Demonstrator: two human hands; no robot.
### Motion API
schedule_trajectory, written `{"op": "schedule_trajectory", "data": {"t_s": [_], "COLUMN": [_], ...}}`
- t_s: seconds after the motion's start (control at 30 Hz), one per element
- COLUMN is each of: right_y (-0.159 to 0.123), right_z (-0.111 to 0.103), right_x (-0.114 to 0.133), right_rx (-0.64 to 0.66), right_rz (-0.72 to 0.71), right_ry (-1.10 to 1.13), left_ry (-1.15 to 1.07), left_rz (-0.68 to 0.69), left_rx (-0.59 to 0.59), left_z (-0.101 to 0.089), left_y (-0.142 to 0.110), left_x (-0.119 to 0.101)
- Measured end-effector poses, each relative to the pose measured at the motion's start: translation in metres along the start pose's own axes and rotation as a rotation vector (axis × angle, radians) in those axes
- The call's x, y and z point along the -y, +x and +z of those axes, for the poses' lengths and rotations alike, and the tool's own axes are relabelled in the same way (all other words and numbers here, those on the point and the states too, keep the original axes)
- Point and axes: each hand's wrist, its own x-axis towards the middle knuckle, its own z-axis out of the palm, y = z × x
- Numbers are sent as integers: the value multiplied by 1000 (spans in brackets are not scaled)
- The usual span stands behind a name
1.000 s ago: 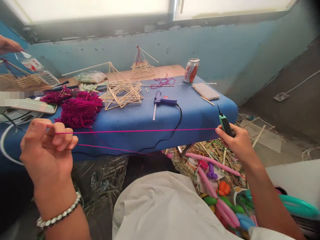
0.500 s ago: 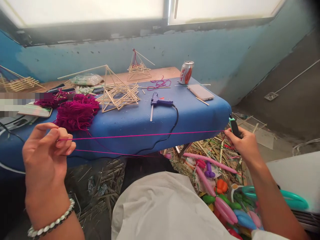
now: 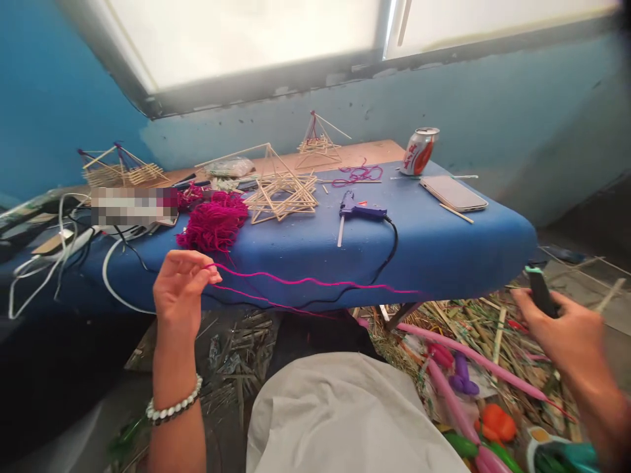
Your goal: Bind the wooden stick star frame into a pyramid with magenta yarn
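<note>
My left hand (image 3: 182, 286) pinches a strand of magenta yarn (image 3: 305, 281) between thumb and fingertips. The strand runs slack and wavy to the right, its far end fading out before the table corner. A second length of it hangs lower, toward my lap. My right hand (image 3: 562, 322) is wrapped round a small black tool with a mint-green end (image 3: 541, 292), off the table's right corner. The exact kind of tool is not clear. Behind my left hand lies a tangled magenta yarn bundle (image 3: 214, 220).
On the blue-covered table (image 3: 444, 243) are a stick frame (image 3: 280, 194), a corded glue gun (image 3: 362, 210), a phone (image 3: 453, 192) and a drink can (image 3: 419, 151). Smaller stick pyramids (image 3: 318, 144) stand behind. Balloons (image 3: 497, 424) and straw scraps cover the floor.
The yarn, stretched tight between both hands before, now hangs loose from my left hand and is apart from my right. My right hand has moved away to the right; the view has turned left.
</note>
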Motion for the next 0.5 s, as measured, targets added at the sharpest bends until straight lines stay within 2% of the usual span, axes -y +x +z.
{"op": "schedule_trajectory", "data": {"t_s": [0.07, 0.13, 0.17, 0.27, 0.33, 0.4, 0.5], "right_y": [-13, -27, -35, -61, -80, -98, -120], "right_z": [-8, -13, -14, -2, 13, 30, 48], "right_x": [26, 60, 79, 135, 172, 206, 245], "right_rx": [-44, -168, -115, 56, 341, 585, 817], "right_rz": [-3, 17, -25, -193, -302, -486, -646], "right_ry": [141, 266, 331, 532, 682, 752, 813], "left_ry": [203, 349, 397, 505, 548, 579, 634], "left_rz": [131, 233, 264, 303, 331, 378, 448], "left_rx": [2, 66, 113, 265, 329, 366, 392], "left_z": [7, 16, 20, 34, 42, 50, 57], "left_y": [-4, -8, -10, -14, -17, -18, -21], "left_x": [-3, -9, -12, -22, -28, -32, -35]}}
